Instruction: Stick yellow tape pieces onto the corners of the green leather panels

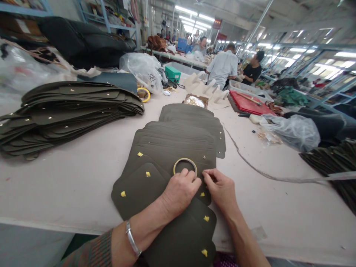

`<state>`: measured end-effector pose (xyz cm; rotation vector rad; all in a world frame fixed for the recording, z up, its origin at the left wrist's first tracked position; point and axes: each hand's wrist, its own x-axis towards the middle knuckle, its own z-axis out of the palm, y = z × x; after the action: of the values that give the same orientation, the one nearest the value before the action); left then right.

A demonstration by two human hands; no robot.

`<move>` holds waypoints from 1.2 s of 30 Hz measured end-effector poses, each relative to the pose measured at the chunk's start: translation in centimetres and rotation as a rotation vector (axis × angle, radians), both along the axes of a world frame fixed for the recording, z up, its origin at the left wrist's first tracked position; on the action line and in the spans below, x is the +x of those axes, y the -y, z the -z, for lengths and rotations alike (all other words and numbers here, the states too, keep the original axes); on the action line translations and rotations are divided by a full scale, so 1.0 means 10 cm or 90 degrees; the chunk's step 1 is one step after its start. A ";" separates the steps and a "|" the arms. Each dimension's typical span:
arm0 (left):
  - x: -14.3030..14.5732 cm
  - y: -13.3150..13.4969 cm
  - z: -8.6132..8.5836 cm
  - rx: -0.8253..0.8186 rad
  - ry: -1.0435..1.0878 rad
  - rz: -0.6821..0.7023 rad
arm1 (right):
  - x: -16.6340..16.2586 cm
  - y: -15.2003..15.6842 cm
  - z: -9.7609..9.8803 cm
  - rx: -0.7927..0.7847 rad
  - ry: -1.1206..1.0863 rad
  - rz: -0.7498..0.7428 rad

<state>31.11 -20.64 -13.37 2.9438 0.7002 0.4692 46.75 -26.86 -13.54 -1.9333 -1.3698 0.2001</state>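
Wrapped round the near side of a narrow roll of yellow tape (184,159) is my left hand (180,190), with a silver bangle on its wrist. Just right of it, my right hand (221,190) is closed in a pinch near the panels' right edge; what its fingertips hold is too small to make out. Both hands are over overlapping dark olive panels (178,144) with rounded corners, fanned toward me. Small yellow tape pieces (148,174) stick to several panels. A small shiny metal stud (204,157) shows on a panel beyond my right hand.
A thick stack of olive panels (69,111) lies left, another stack (330,163) right. Behind are a box of metal studs (196,101), a second yellow tape roll (144,95) and a green box (172,74). A cord (250,167) crosses the table's right. People stand farther back.
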 end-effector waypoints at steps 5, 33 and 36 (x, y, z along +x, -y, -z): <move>-0.01 0.01 -0.01 -0.012 -0.001 0.000 | -0.01 -0.07 0.02 -0.012 0.101 0.008; -0.09 -0.07 -0.09 -0.050 0.085 -0.030 | -0.08 0.06 -0.10 -0.132 0.148 -0.078; -0.13 -0.12 -0.08 -0.068 0.141 -0.025 | -0.11 0.18 -0.12 -0.202 0.095 -0.097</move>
<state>29.85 -19.43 -12.57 2.7282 0.7309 0.7235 45.63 -28.71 -12.34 -2.1361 -1.6682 0.3718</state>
